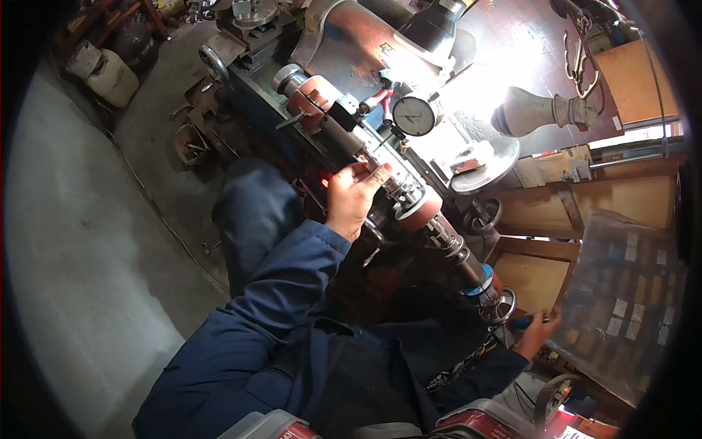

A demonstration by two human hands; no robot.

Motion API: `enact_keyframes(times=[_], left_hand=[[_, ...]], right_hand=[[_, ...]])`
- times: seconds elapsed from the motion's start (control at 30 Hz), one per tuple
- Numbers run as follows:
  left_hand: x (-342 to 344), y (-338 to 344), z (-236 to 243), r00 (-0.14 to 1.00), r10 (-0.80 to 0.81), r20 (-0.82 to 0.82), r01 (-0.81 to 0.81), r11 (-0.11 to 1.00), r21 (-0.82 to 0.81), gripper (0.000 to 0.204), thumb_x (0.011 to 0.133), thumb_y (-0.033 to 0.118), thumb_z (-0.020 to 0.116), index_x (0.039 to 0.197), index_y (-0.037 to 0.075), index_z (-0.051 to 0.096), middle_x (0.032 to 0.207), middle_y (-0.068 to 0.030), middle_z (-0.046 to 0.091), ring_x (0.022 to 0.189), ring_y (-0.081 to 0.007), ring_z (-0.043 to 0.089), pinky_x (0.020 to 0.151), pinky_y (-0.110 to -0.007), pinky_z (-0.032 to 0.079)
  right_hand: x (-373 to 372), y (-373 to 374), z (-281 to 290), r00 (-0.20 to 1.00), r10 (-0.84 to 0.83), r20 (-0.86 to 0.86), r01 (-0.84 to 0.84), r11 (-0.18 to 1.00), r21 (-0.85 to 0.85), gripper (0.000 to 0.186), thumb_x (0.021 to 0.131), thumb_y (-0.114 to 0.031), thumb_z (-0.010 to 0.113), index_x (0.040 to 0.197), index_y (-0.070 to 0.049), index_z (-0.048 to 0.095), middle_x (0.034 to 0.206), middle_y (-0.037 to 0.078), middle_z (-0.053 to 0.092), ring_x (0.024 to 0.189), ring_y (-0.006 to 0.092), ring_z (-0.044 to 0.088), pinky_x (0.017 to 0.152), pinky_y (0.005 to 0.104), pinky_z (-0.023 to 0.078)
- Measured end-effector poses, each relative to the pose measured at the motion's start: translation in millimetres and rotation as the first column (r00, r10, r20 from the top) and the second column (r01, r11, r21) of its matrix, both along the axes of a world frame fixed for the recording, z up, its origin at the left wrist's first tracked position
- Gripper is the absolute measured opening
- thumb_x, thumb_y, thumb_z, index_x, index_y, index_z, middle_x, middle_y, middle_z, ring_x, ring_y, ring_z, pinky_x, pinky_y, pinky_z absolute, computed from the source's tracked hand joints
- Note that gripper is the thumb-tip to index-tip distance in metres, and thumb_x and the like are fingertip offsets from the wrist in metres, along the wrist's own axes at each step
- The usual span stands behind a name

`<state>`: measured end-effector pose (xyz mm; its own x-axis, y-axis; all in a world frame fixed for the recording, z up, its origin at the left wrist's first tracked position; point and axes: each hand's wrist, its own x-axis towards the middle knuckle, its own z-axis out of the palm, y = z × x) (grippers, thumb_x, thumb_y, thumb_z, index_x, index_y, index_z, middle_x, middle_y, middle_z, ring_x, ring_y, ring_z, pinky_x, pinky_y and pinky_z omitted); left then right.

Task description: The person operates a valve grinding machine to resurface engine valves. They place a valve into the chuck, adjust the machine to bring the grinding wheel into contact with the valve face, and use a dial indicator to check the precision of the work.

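A steel lobed shaft (451, 241) lies diagonally along the bench machine, between red fittings (415, 212) and a blue-ringed end piece (479, 282). My left hand (355, 196) grips the shaft near its middle, thumb on top. A dial gauge (414, 115) on a red-jointed arm stands just above that hand, beside a dark cylindrical sleeve (340, 135). My right hand (537, 336) is closed on a dark blue handle (523, 322) at lower right, near a handwheel (503, 307); the handle's far end is unclear.
A bright lamp washes out part of the bench top (541, 66). A round tray (497, 167) and a pale flared part (523, 113) sit right of the gauge. Wooden cabinets (643, 197) and a plastic-covered panel (621, 285) line the right. A gas cylinder (110, 73) stands on the floor at left.
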<state>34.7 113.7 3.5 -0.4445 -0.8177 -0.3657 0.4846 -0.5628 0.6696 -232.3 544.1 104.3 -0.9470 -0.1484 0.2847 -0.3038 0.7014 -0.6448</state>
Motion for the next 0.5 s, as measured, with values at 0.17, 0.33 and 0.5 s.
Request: enact_keyframes(times=[0.17,0.33,0.5], left_hand=[[-4.1,-3.5,-2.9,1.0,0.003,-0.008,-0.003,0.997,-0.071,0.009,0.092,0.008,0.072,0.098,0.003,0.068,0.077,0.0046,0.062,0.058,0.0022,0.044,0.049,-0.018,0.031],[0.7,-8.2,-8.2,0.989,-0.124,-0.081,0.117,0.989,-0.086,0.01,0.095,0.01,0.067,0.101,0.002,0.067,0.083,0.004,0.064,0.064,0.0019,0.046,0.054,-0.017,0.034],[10.0,-17.4,-25.7,0.933,-0.275,-0.233,0.21,0.94,-0.268,0.015,0.099,0.015,0.062,0.107,0.004,0.066,0.093,0.0045,0.064,0.077,-0.0007,0.052,0.065,-0.019,0.042]], right_hand=[[85.0,-126.0,89.0,0.902,0.341,-0.266,-0.341,0.939,0.049,0.042,0.097,-0.003,0.051,0.136,0.001,0.04,0.125,0.019,0.06,0.111,0.0272,0.06,0.095,0.039,0.049],[120.9,-217.9,81.3,0.631,0.54,-0.556,-0.711,0.69,-0.136,0.046,0.099,-0.032,0.061,0.128,-0.001,0.045,0.122,0.026,0.062,0.112,0.032,0.062,0.099,0.0431,0.049],[171.3,-310.6,58.5,0.523,0.771,-0.362,-0.851,0.456,-0.259,0.038,0.094,-0.011,0.065,0.125,0.0,0.046,0.119,0.028,0.062,0.108,0.0329,0.065,0.085,0.0381,0.057]])
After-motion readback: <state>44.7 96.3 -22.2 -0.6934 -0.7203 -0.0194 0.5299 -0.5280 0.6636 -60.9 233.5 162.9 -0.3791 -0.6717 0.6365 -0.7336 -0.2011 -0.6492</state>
